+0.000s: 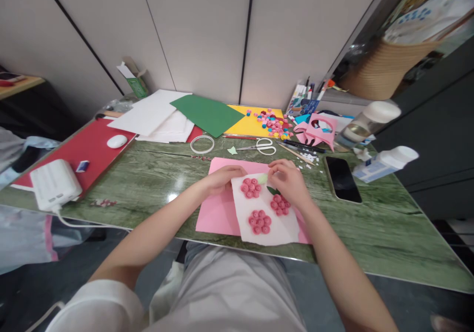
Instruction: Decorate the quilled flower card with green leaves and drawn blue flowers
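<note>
A white paper sheet (241,222) lies tilted over pink paper (213,213) at the table's near edge. It carries three flowers of rolled pink paper coils: an upper left flower (251,188), a lower flower (259,222) and a right flower (280,204) with a dark green leaf (273,191). My left hand (225,178) grips the sheet's upper left corner, its fingertips partly hidden behind it. With fingers pinched, my right hand (288,180) is at the sheet's upper right, at a pale green paper leaf (262,178) beside the upper left flower.
Beyond my hands lie scissors (257,147), a tape roll (202,144), a pale green scrap (232,150) and many coloured coils (274,124). A phone (342,179) and white-capped bottles (387,164) stand rightward. Leftward are a power bank (55,184) and mouse (117,141).
</note>
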`<action>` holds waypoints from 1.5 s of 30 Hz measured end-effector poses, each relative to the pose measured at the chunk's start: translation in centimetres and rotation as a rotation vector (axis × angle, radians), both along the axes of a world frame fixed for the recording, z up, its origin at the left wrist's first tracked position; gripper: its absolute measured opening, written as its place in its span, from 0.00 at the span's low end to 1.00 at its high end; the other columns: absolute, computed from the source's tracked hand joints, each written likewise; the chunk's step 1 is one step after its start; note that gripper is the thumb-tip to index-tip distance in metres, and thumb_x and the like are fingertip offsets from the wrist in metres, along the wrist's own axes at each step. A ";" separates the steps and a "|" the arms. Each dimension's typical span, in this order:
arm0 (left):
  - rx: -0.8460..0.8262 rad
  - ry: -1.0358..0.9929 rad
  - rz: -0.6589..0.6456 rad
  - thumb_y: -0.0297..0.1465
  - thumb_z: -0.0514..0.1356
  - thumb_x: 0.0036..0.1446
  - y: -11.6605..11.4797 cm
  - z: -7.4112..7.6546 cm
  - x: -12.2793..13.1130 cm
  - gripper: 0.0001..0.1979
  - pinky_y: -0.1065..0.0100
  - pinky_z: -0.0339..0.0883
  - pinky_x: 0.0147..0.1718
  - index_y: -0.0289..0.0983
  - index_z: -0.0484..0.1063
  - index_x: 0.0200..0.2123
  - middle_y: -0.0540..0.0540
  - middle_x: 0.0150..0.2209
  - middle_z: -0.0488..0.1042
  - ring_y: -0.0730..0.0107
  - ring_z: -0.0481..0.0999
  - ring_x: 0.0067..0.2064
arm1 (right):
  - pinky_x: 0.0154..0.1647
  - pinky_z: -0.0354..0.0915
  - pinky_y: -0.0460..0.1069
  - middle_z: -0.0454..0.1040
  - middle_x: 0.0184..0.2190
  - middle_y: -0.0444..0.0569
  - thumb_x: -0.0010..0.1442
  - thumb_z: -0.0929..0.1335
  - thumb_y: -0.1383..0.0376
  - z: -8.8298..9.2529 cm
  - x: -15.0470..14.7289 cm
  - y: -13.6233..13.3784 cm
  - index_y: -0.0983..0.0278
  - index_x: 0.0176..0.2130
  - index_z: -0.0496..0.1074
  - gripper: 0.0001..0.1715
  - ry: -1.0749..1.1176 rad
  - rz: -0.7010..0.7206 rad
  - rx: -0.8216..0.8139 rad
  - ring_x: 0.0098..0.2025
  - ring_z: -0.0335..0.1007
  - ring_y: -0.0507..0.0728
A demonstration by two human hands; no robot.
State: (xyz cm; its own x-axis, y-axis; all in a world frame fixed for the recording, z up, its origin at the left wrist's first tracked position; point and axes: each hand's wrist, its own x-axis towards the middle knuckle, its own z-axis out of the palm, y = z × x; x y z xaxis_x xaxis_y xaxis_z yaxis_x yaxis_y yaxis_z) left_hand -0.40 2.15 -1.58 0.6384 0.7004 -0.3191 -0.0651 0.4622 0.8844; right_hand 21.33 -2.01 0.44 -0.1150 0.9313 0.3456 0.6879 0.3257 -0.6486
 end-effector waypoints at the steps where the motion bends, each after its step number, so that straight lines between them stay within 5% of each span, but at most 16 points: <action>1: 0.004 -0.001 -0.001 0.34 0.63 0.46 0.0 0.0 0.0 0.09 0.70 0.61 0.30 0.34 0.72 0.29 0.49 0.28 0.71 0.74 0.69 0.28 | 0.47 0.57 0.56 0.71 0.36 0.47 0.48 0.66 0.71 0.0 0.0 0.0 0.61 0.23 0.69 0.06 -0.004 0.000 0.002 0.42 0.64 0.58; 38: 0.008 0.016 -0.012 0.36 0.64 0.45 0.0 0.0 0.0 0.12 0.69 0.62 0.32 0.33 0.72 0.30 0.48 0.29 0.72 0.72 0.70 0.30 | 0.46 0.59 0.55 0.72 0.35 0.48 0.48 0.65 0.70 0.1 0.2 -0.1 0.62 0.23 0.69 0.05 0.089 -0.030 -0.031 0.41 0.67 0.58; 42: 0.108 0.087 -0.008 0.36 0.62 0.47 0.5 -0.5 -0.1 0.11 0.68 0.62 0.32 0.34 0.72 0.30 0.47 0.29 0.72 0.71 0.70 0.30 | 0.45 0.60 0.54 0.73 0.35 0.48 0.48 0.65 0.70 0.2 0.5 -0.1 0.61 0.24 0.68 0.05 0.145 -0.077 -0.012 0.41 0.67 0.58; 45: 0.392 0.276 0.106 0.35 0.59 0.50 0.7 -0.4 -0.2 0.09 0.66 0.62 0.37 0.34 0.72 0.31 0.45 0.32 0.74 0.68 0.71 0.34 | 0.45 0.60 0.54 0.73 0.35 0.47 0.50 0.65 0.69 0.6 0.5 -0.2 0.61 0.24 0.68 0.05 0.150 -0.104 0.039 0.41 0.67 0.58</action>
